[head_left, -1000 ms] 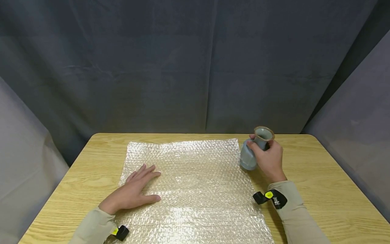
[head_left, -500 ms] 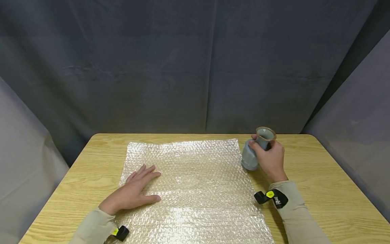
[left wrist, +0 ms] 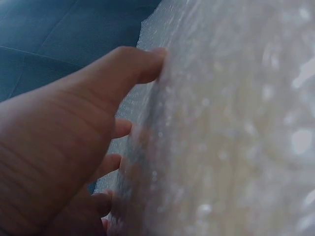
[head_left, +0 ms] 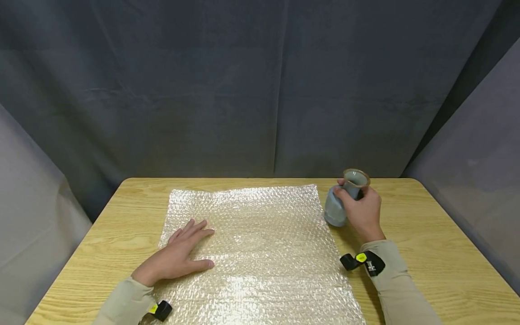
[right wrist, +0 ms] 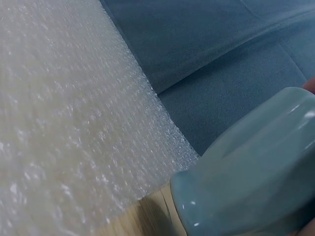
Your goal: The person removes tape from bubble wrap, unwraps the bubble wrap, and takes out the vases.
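Note:
A pale blue-grey ceramic vase (head_left: 335,210) with a brown rim is gripped around its neck by my right hand (head_left: 363,212). It leans a little, with its base beside the right edge of a sheet of bubble wrap (head_left: 264,243). In the right wrist view the vase body (right wrist: 251,167) fills the lower right, next to the wrap's edge. My left hand (head_left: 174,257) rests on the left part of the sheet, fingers spread and thumb apart. The left wrist view shows its thumb and fingertips touching the wrap (left wrist: 221,123).
The bubble wrap lies flat over the middle of a light wooden table (head_left: 438,243). Dark curtain (head_left: 203,99) hangs behind the table, with pale cloth (head_left: 479,180) at both sides. Each wrist carries a small black camera.
My right hand has moved slightly to the right with the vase, away from the bubble wrap's edge. The left hand and the sheet stay where they were.

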Tool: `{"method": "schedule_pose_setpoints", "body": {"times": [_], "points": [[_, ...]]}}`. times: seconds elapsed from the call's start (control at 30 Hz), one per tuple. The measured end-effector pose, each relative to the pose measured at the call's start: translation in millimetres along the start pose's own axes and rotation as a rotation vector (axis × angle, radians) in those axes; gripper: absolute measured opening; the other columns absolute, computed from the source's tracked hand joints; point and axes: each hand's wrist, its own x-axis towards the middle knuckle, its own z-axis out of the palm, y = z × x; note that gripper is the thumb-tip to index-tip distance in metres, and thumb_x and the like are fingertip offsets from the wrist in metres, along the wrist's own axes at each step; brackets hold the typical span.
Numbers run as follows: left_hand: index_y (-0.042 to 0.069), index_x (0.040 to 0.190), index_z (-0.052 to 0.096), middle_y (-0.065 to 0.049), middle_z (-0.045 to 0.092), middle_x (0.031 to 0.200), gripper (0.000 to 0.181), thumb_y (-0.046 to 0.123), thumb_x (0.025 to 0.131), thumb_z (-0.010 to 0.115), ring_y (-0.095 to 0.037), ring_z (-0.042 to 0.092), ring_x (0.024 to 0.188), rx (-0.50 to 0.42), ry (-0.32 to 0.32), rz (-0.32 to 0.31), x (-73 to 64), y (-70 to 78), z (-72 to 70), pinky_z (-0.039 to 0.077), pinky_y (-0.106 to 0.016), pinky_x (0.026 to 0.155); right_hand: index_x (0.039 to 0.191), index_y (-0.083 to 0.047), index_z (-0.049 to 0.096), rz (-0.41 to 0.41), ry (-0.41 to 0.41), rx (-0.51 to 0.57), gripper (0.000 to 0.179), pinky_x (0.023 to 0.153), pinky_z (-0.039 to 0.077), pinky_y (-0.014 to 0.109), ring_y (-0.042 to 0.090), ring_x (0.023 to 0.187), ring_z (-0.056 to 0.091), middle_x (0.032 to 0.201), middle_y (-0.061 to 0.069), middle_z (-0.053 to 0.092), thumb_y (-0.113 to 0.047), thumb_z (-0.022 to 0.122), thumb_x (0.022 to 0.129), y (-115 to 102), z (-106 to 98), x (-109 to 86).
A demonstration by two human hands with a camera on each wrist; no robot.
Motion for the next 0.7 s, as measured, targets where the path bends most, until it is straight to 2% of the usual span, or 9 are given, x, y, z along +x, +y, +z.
{"method": "schedule_pose_setpoints", "body": {"times": [0.7], "points": [[0.022,0.156,0.045,-0.015,0.025,0.172,0.081,0.062,0.09,0.07,-0.048,0.009,0.16,-0.007,0.001,0.014,-1.0,-0.9,-0.4,0.009,-0.075,0.124,0.117,-0.01,0.074,0.026,0.023,-0.041,0.034,0.09,0.046,0.014,-0.008,0.099,0.061,0.099,-0.022,0.07,-0.032,0.076,0.091,6.5,-5.1,1.4]]}}
